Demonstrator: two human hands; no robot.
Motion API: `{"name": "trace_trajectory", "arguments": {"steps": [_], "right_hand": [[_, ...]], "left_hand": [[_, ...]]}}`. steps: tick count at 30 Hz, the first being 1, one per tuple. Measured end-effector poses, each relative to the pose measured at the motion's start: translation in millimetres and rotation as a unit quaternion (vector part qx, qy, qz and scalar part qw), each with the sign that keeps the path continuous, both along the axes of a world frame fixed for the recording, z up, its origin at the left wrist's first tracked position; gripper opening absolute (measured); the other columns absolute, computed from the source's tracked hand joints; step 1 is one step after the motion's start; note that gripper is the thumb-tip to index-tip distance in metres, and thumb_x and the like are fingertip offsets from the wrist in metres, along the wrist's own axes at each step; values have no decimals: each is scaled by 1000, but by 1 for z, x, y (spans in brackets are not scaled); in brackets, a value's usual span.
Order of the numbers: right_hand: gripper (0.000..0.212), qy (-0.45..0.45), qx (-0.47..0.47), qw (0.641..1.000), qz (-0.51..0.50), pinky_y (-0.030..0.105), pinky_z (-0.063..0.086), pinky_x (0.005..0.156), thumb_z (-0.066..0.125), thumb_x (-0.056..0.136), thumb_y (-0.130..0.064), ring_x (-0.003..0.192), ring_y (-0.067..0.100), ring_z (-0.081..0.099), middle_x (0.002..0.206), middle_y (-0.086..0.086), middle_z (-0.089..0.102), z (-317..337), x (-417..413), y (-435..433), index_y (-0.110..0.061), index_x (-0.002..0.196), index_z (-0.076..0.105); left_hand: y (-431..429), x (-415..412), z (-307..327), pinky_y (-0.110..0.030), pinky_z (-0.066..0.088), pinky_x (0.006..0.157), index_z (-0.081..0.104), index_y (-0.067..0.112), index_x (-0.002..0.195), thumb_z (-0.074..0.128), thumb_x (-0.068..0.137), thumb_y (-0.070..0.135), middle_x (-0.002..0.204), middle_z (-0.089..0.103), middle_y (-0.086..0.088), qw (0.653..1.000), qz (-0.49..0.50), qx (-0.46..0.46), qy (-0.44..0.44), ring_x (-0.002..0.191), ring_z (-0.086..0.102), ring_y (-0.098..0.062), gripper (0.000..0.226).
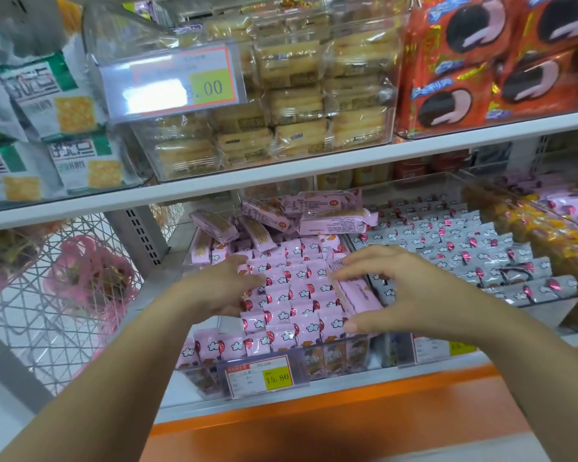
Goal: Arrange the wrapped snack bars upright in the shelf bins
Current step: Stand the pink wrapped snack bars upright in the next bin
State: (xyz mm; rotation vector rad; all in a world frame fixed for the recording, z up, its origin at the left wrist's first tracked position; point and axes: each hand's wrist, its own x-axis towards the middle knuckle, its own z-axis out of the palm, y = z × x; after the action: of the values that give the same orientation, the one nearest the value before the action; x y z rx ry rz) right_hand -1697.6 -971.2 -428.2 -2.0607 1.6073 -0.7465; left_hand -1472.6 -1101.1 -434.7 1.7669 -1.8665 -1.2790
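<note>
A clear bin (334, 356) on the lower shelf holds rows of pink wrapped snack bars (297, 295) standing upright. More pink bars (314, 211) lie loose in a heap at the bin's back. My left hand (224, 288) rests on the left side of the upright rows, fingers spread, holding nothing I can see. My right hand (397, 295) is curled around one pink bar (357, 295) lying tilted along the bin's right edge, thumb under it and fingers over it.
A neighbouring bin holds grey wrapped bars (481, 255) upright; yellow packs (554, 235) lie further right. The upper shelf (281, 175) carries a clear box of biscuits, cracker bags and red cookie packs. A wire basket (64, 278) stands at left. Price tag (257, 375) fronts the bin.
</note>
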Motion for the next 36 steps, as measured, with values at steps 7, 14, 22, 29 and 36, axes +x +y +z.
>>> {"name": "trace_trajectory", "arguments": {"steps": [7, 14, 22, 29, 36], "right_hand": [[71, 91, 16, 996, -8, 23, 24, 104, 81, 63, -48, 119, -7, 19, 126, -28, 29, 1, 7, 4, -47, 126, 48], [31, 44, -55, 993, -99, 9, 39, 60, 69, 80, -22, 74, -9, 52, 95, -25, 56, 4, 8, 2, -35, 107, 61], [4, -309, -99, 919, -222, 31, 57, 63, 63, 88, -20, 65, 21, 68, 92, -2, 69, 6, 6, -2, -22, 86, 66], [11, -533, 59, 831, -146, 25, 53, 55, 56, 91, -16, 61, 22, 65, 86, 6, 66, 4, 34, -4, -8, 87, 63], [22, -266, -90, 929, -240, 27, 49, 78, 51, 93, -38, 78, 3, 60, 90, -13, 66, 3, 17, -19, -21, 101, 64]], "left_hand": [[-3, 1, -9, -36, 53, 78, 26, 18, 143, 55, 91, 26, 84, 57, -8, 990, -75, -49, -112, 75, 54, -23, 60], [5, -4, -8, -28, 48, 62, 18, 22, 147, 49, 96, 28, 95, 59, -9, 992, -71, -50, -94, 64, 51, -16, 60], [38, 1, 17, -23, 46, 89, 35, 40, 137, 63, 87, 33, 132, 44, 20, 952, -149, -265, 37, 123, 47, -6, 58], [61, 0, 15, -25, 56, 81, 56, 28, 113, 62, 84, 12, 116, 61, 1, 917, -109, -197, 329, 94, 68, -11, 34], [55, 3, 1, -27, 58, 75, 60, 15, 108, 65, 79, 13, 101, 69, -5, 891, -8, -186, 414, 87, 70, -20, 29]]}}
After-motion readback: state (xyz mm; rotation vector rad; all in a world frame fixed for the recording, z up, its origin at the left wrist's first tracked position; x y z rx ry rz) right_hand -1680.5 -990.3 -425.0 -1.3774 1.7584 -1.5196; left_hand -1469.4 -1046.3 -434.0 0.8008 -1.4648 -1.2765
